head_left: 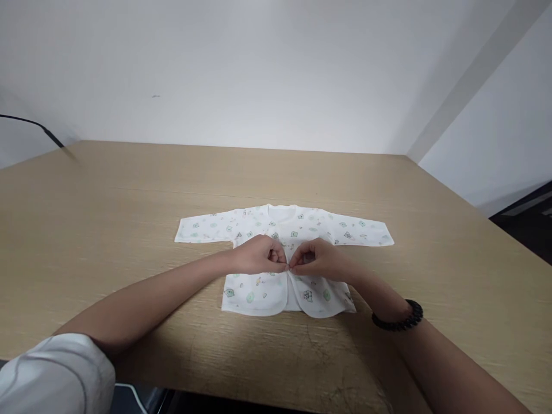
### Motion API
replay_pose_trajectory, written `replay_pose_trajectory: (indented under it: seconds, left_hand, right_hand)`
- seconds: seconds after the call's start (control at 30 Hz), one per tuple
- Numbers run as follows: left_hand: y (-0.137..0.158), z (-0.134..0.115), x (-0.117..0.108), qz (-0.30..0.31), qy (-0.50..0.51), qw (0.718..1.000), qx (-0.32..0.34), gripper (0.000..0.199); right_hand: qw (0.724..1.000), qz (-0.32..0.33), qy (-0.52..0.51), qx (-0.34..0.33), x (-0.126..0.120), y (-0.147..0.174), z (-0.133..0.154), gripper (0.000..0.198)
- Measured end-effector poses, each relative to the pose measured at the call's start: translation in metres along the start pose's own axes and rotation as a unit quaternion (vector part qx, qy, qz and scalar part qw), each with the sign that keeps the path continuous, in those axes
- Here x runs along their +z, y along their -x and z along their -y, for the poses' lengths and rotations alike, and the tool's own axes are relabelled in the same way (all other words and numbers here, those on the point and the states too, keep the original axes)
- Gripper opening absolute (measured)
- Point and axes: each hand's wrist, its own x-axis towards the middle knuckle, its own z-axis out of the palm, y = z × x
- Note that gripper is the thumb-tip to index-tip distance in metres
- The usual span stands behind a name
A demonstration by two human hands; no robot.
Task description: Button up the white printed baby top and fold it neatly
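A small white baby shirt (254, 293) with a green animal print lies spread on the table, its sleeves stretched out to both sides and its neckline away from me. Its front edges meet in the middle and part into two rounded flaps at the hem. My left hand (261, 255) pinches the left front edge between thumb and forefinger. Opposite it, my right hand (319, 259) pinches the right front edge the same way. Both sets of fingertips nearly touch at the centre line. Whatever fastener may lie between them is hidden.
The wooden table (129, 195) reaches back to a white wall (259, 75). A black cable (52, 137) comes down at the far left edge. A dark object (530, 215) stands beyond the right edge, and a white cord (133, 397) hangs below the front edge.
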Motion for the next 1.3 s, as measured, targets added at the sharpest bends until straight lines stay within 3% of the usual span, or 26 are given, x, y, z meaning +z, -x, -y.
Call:
replay_pose_trajectory:
  seconds: [0.5,1.3]
  left_hand:
    - [-0.004,0.008,-0.007,0.055,0.000,0.997,0.051,0.021]
    - [-0.001,0.009,0.003,-0.022,-0.002,0.997,0.072,0.015]
  right_hand:
    - [0.998,-0.047,0.049,-0.009,0.005,0.000,0.000,0.008]
    - [0.997,-0.056,0.049,-0.017,0.013,0.002,0.003,0.008]
